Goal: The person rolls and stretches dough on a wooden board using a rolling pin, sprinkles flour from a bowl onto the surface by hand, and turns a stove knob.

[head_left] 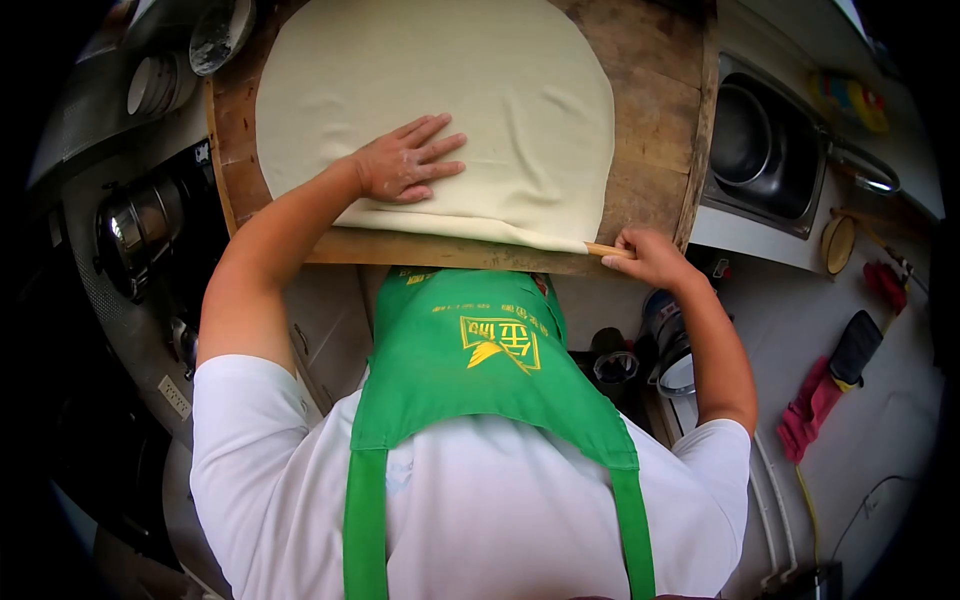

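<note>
A large, thin, round sheet of dough [430, 80] covers most of the wooden board [655, 130]. Its near edge is wrapped around a wooden rolling pin [603, 249] lying along the board's front edge. The pin's right end sticks out of the dough, and my right hand [650, 258] grips it there. My left hand [408, 162] rests on the dough left of the middle, fingers spread, palm down, with flour on its back. A few wrinkles show in the sheet to the right of it. The pin's left part is hidden inside the dough.
To the right is a sink [775, 150] with a metal basin in it and a faucet [865, 170]. A metal bowl [220, 35] and stacked bowls [160, 85] stand at the upper left, above a shiny pot [140, 235]. Gloves [812, 410] hang at the lower right.
</note>
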Motion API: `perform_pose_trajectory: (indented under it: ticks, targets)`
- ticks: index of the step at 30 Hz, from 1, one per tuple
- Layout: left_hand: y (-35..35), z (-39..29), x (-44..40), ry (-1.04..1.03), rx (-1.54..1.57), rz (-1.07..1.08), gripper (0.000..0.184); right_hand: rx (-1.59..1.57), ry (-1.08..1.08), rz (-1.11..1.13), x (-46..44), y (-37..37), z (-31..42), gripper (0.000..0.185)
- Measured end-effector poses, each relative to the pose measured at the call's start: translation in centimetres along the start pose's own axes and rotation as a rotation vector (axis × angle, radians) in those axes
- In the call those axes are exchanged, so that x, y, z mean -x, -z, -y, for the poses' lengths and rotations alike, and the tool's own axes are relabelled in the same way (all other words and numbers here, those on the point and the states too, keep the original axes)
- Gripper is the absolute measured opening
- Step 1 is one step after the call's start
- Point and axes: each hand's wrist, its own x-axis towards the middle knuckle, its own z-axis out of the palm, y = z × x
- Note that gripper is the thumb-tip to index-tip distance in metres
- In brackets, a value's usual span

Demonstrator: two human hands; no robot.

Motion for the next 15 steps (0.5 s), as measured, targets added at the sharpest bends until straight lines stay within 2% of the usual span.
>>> perform_pose_trajectory:
  ticks: [2,3,5,6,10,12,15]
  targets:
    - [-0.1,-0.7,0.3,-0.033,0.055,-0.004,0.06,-0.325,-0.453,0.309,-1.0,1.0,1.6,0.05]
    - [-0.2,-1.1,0.6,-0.067,0.109,-0.008,0.06,-0.326,-0.448,0.316,-1.4,0.7,1.4,0.05]
    - [-0.5,-1.5,1.2,-0.082,0.102,0.008,0.06,-0.194,-0.333,0.305,-1.9,0.1,0.3,0.063]
    - [-0.7,-1.7,1.4,-0.047,0.08,0.0,0.059,-0.301,-0.287,0.253,-1.7,-0.1,-0.3,0.053]
    - [-1.5,-1.9,1.7,0.002,0.035,-0.039,0.057,-0.289,-0.143,0.253,-0.4,-0.5,-1.3,0.04]
    - [-1.9,-1.5,1.6,-0.022,0.01,-0.071,0.059,-0.207,0.13,0.098,0.5,-0.6,-0.8,0.035]
    - [-2.2,-1.5,1.6,-0.016,-0.012,-0.085,0.06,-0.14,0.009,0.157,1.1,-1.2,0.5,0.04]
